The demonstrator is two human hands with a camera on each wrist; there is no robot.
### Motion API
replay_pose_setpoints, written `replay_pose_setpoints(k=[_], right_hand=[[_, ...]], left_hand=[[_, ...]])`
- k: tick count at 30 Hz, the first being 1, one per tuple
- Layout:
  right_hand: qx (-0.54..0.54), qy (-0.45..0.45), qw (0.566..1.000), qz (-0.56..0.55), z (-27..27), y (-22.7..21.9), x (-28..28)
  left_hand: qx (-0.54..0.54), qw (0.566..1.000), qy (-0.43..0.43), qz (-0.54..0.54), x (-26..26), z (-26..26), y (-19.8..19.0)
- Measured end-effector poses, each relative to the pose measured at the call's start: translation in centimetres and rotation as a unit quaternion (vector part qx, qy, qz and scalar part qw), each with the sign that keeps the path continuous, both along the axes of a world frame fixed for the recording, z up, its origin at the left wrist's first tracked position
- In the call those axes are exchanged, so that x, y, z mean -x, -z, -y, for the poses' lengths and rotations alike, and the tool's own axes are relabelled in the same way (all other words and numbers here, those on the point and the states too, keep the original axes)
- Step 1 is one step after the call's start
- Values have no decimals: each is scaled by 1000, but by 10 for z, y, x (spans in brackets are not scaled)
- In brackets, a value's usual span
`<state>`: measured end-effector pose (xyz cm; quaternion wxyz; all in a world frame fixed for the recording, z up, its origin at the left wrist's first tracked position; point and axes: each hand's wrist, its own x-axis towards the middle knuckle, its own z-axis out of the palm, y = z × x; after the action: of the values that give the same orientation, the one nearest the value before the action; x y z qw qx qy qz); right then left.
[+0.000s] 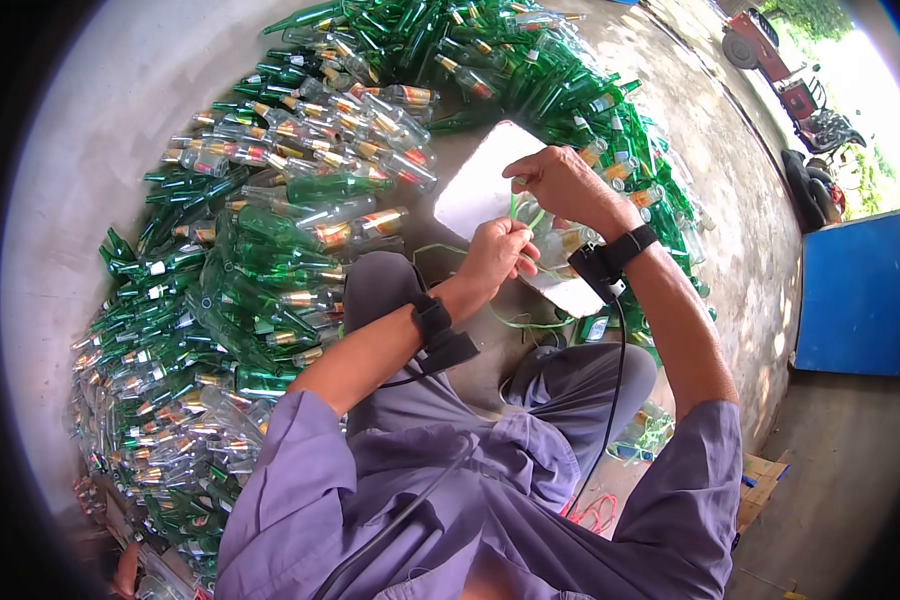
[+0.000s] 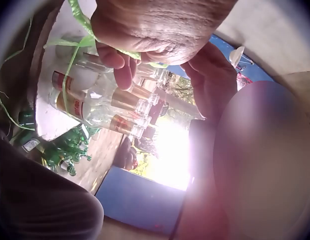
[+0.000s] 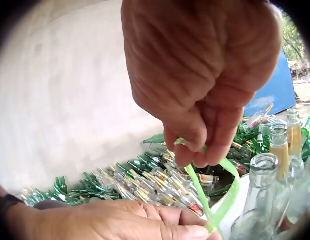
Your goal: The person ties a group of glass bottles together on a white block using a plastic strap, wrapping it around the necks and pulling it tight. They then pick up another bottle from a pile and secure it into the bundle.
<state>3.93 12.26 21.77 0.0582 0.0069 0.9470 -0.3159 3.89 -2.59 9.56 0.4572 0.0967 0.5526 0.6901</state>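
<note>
In the head view my left hand (image 1: 495, 255) pinches a light-green plastic strip (image 3: 197, 187) between thumb and fingers. My right hand (image 1: 570, 185) is just above and to the right of it, its fingertips curled round another part of the strip. The strip forms a narrow loop between the two hands, shown in the right wrist view. Beside and below the hands stands a cluster of clear glass bottles (image 2: 97, 107) with red and yellow labels, on a white board (image 1: 470, 185). In the left wrist view, a length of strip crosses in front of these bottles.
Heaps of green bottles (image 1: 260, 245) and clear labelled bottles (image 1: 400, 150) lie to the left and ahead. My bent knee (image 1: 380, 285) is close by the left hand. A blue panel (image 1: 860, 290) and a red vehicle (image 1: 775, 60) stand at the right.
</note>
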Motion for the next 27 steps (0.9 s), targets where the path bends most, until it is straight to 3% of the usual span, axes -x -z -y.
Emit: replay_pose_setpoints(k=[4, 9, 14, 18, 20, 27], right_hand=[[-30, -24, 999, -38, -8, 3, -5], [-160, -33, 981, -103, -25, 8, -26], [-99, 31, 984, -146, -28, 12, -52], [-92, 43, 985, -138, -36, 32, -63], [-51, 23, 977, -208, -36, 37, -65], [-31, 57, 978, -199, -31, 37, -68]], left_hand=[[-16, 999, -43, 19, 7, -21, 8], [-4, 999, -39, 23, 8, -37, 21], [10, 999, -54, 2, 6, -41, 25], [21, 998, -58, -21, 6, -42, 31], [23, 997, -62, -33, 6, -43, 34], [56, 996, -33, -63, 7, -42, 50]])
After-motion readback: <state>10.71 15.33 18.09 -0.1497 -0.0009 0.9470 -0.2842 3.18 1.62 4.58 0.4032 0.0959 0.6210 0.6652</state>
